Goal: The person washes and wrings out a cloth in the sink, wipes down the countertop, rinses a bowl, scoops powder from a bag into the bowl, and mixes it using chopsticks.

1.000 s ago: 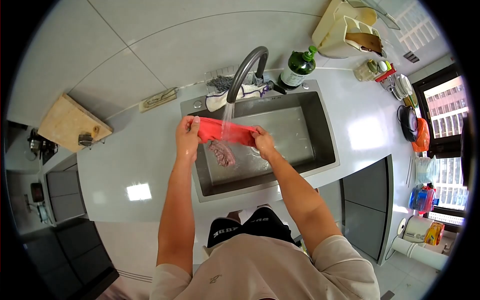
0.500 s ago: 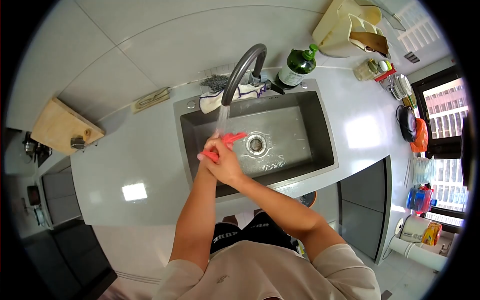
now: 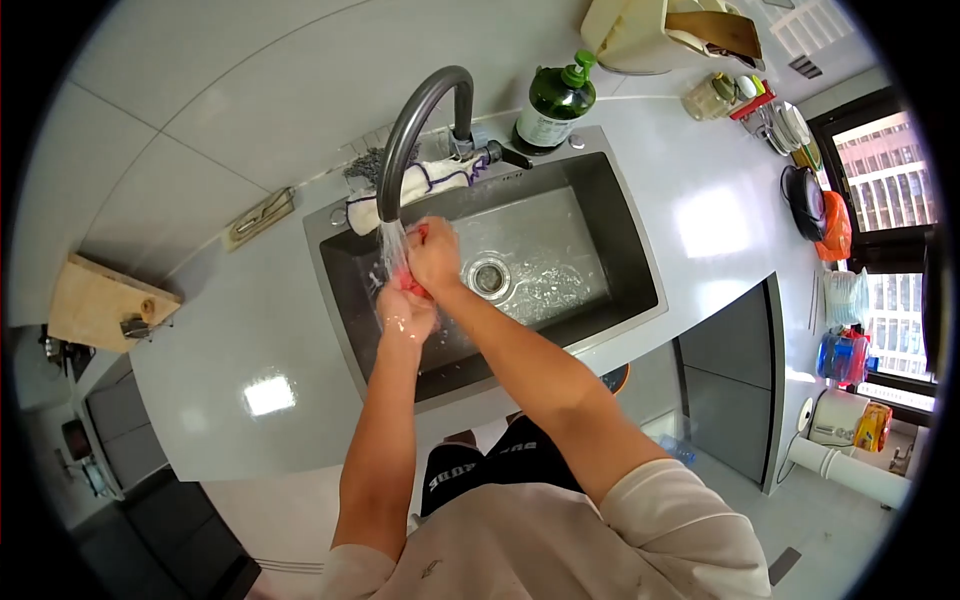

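Over the left part of the grey sink (image 3: 634,295), both hands are under running water. My right hand (image 3: 434,262) is closed around a wet, coral-red thing (image 3: 407,281), bits of which show at its far side and below it. My left hand (image 3: 406,312) is just nearer to me, its fingers closed on the lower part of the same thing. Its kind cannot be told, since the hands and splashing water hide most of it. The curved dark faucet (image 3: 388,185) pours onto the hands.
A white cloth with a dark edge (image 3: 362,214) lies along the sink's back rim. Behind stand a green pump bottle (image 3: 557,105) and a utensil holder (image 3: 625,40). A wooden board (image 3: 100,305) leans at left. Jars (image 3: 710,97) and dishes line the right.
My hands have moved up into the water stream, and my right hand has shifted from on top of my left wrist to beyond my left hand. The view has turned slightly.
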Demonstrator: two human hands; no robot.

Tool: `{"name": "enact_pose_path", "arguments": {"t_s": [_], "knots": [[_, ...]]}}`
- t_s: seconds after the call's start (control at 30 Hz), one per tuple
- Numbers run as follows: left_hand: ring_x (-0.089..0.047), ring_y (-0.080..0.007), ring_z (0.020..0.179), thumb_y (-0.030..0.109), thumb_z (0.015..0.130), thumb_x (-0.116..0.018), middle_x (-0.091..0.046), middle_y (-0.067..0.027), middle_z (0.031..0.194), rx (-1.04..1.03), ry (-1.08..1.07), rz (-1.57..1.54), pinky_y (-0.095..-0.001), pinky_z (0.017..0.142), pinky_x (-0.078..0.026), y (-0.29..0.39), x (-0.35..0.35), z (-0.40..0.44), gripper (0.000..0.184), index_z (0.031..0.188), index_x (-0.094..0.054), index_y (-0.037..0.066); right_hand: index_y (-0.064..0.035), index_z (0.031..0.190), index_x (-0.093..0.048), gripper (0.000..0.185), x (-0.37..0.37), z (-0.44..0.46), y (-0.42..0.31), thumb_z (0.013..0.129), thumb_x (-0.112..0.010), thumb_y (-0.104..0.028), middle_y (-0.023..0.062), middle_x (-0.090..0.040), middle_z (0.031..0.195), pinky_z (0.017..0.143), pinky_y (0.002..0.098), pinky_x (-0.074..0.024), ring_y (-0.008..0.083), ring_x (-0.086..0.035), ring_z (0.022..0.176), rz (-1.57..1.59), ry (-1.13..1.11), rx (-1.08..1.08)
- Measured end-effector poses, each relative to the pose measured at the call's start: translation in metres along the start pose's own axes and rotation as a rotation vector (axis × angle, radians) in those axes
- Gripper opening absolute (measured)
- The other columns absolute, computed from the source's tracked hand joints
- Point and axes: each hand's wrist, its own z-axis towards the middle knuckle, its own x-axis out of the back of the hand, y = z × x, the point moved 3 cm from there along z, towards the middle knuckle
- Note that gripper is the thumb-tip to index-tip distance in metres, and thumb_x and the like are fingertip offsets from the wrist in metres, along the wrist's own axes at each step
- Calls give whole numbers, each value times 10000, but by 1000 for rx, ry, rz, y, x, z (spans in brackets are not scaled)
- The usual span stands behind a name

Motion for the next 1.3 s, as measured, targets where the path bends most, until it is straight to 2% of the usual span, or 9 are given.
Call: {"name": "enact_pose_path", "arguments": {"t_s": [0.13,0.27,0.33,0.43,0.57,0.67,0.97,1.2,1.3], "knots": [[-697,-320,1132,352,1070,-419,-717,-159,1253,-50,-284,71,-463,1028,-541,28,43,53,450,1256,-675,32,46,1407,-553,508,16,-97,-41,944,-632,-151,387,-480,1457,1132,531,-414,519,-491,1347,94,-74,447],[-653,-304,1198,379,1055,-434,-711,-161,1225,-125,-242,467,-516,1083,-484,6,44,20,456,1242,-655,27,58,1527,-426,629,-25,-49,7,984,-639,-179,399,-295,1598,1238,487,-290,517,-294,1506,135,-189,-14],[-650,-313,1188,462,1086,-410,-682,-146,1289,65,-108,-144,-463,1028,-523,2,16,-10,495,1302,-638,80,52,1495,-475,539,8,-31,-6,1026,-599,-183,366,-437,1533,1184,477,-379,501,-442,1426,-37,-76,72],[-677,-304,1109,341,1109,-403,-703,-121,1199,-16,-100,-54,-470,951,-559,24,8,9,370,1221,-640,80,-9,1370,-612,357,25,-69,-17,1096,-506,-212,189,-708,1264,1013,383,-509,355,-671,1193,443,-331,216],[-687,-301,989,213,1113,-401,-685,-110,1100,-281,-23,183,-468,873,-595,16,73,81,281,1167,-636,69,-77,1169,-632,233,20,-69,-17,1131,-488,-256,-27,-552,810,644,246,-429,61,-459,711,652,-80,-51],[-645,-257,856,182,1093,-424,-652,-76,995,-269,59,38,-440,792,-598,18,20,44,237,1126,-632,72,-76,1070,-589,263,20,-57,-23,1135,-479,-305,-38,-454,728,573,264,-372,60,-405,642,756,-19,-83],[-672,-297,944,306,1091,-438,-674,-107,1001,-134,216,-86,-485,872,-579,22,30,57,308,1062,-615,55,-106,1047,-595,224,1,-26,19,1111,-543,-314,-24,-535,751,541,263,-375,75,-455,620,1458,-219,-833],[-634,-270,1211,91,1081,-475,-651,-109,1312,-303,-176,-9,-518,1083,-479,63,10,5,291,1343,-598,59,-132,1188,-651,172,33,-46,9,1030,-668,-197,-5,-666,948,703,267,-522,116,-623,789,833,-529,-670],[-444,-220,1424,172,1080,-530,-462,4,1563,-131,-13,355,-647,1089,-396,64,30,-16,456,1527,-496,254,-144,1174,-657,161,33,-40,16,1014,-672,-152,1,-688,1081,699,336,-536,156,-661,845,980,-468,-536]]}}
